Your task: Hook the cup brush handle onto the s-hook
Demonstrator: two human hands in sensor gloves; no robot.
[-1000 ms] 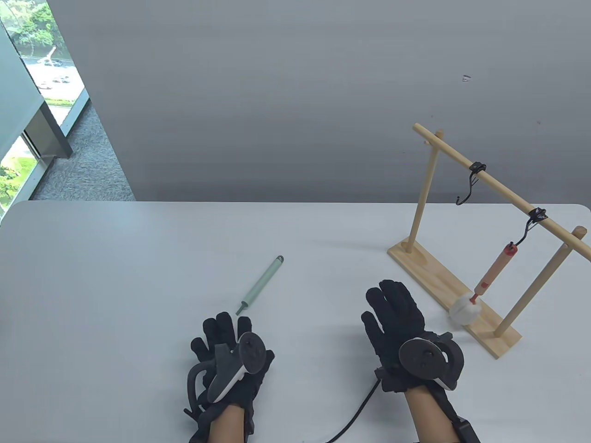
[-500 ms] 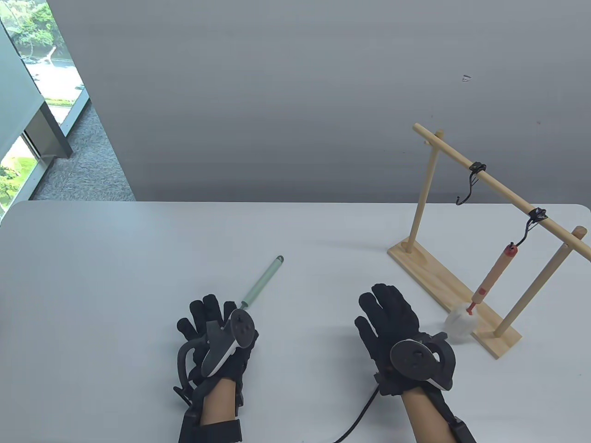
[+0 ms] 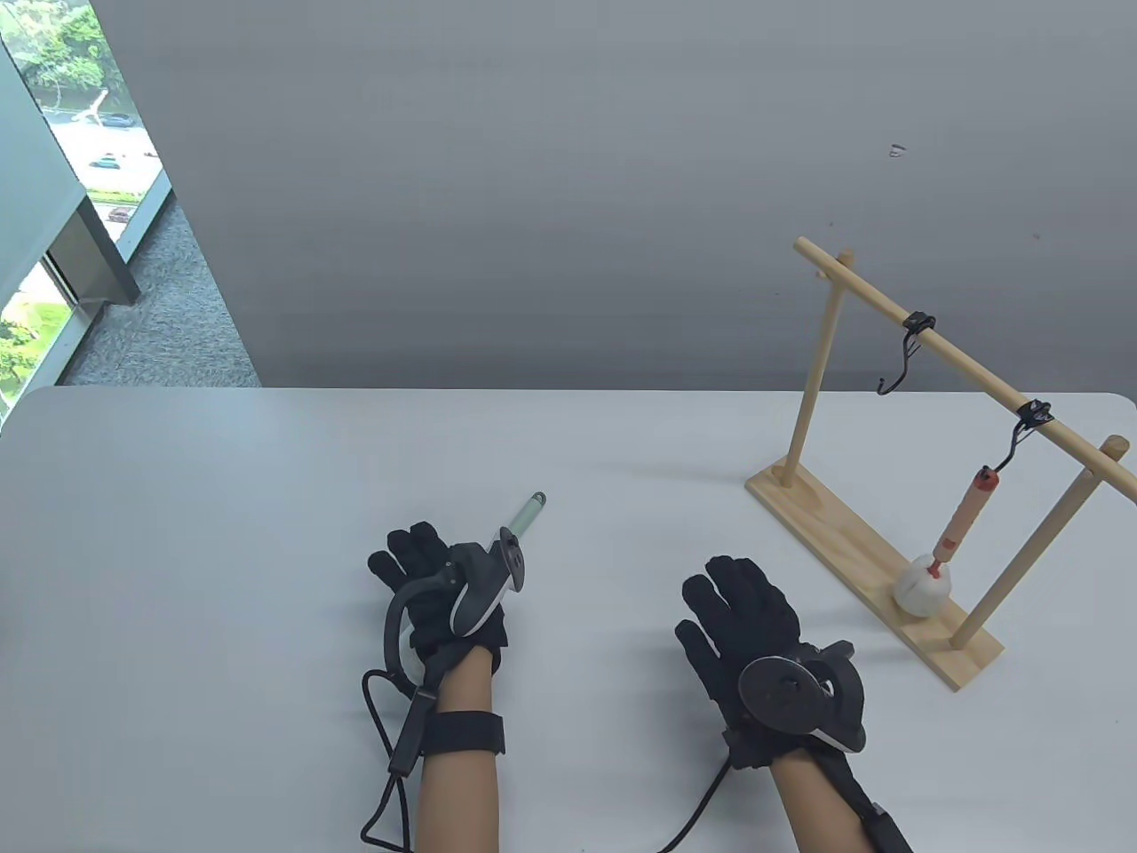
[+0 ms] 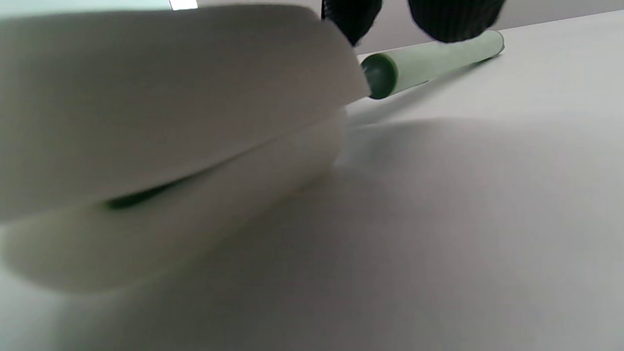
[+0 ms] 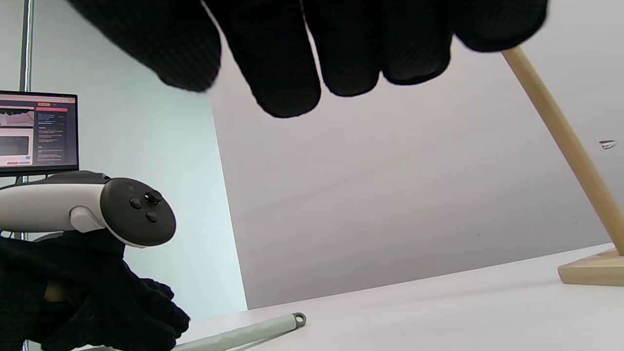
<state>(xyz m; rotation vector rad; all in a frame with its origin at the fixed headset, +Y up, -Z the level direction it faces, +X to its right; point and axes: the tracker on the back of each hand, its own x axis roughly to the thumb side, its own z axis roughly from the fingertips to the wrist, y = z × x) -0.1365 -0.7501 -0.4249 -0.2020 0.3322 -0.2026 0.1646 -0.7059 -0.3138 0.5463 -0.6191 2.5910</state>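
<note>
A pale green cup brush handle (image 3: pixel 530 513) lies on the white table, its ring end pointing up-right. My left hand (image 3: pixel 441 582) is over its lower end, so only the tip shows. In the left wrist view two fingertips (image 4: pixel 453 19) hang just over the handle (image 4: pixel 438 61), which rests on the table. A large pale blurred shape (image 4: pixel 170 122) fills that view's left, perhaps the sponge head. My right hand (image 3: pixel 755 613) lies flat with fingers stretched and holds nothing. A wooden rack (image 3: pixel 853 551) carries an empty black s-hook (image 3: pixel 899 364).
A second s-hook (image 3: pixel 1021 435) holds an orange-handled brush (image 3: pixel 964 520) whose white sponge head (image 3: pixel 924 586) hangs at the rack's base. The rack's rail slopes down to the right edge. A cable trails from each wrist. A monitor (image 5: pixel 39 131) stands off to the left.
My left hand has moved forward over the green handle's lower end and rolled onto its side. My right hand has drawn back slightly. The hanging orange brush has swung.
</note>
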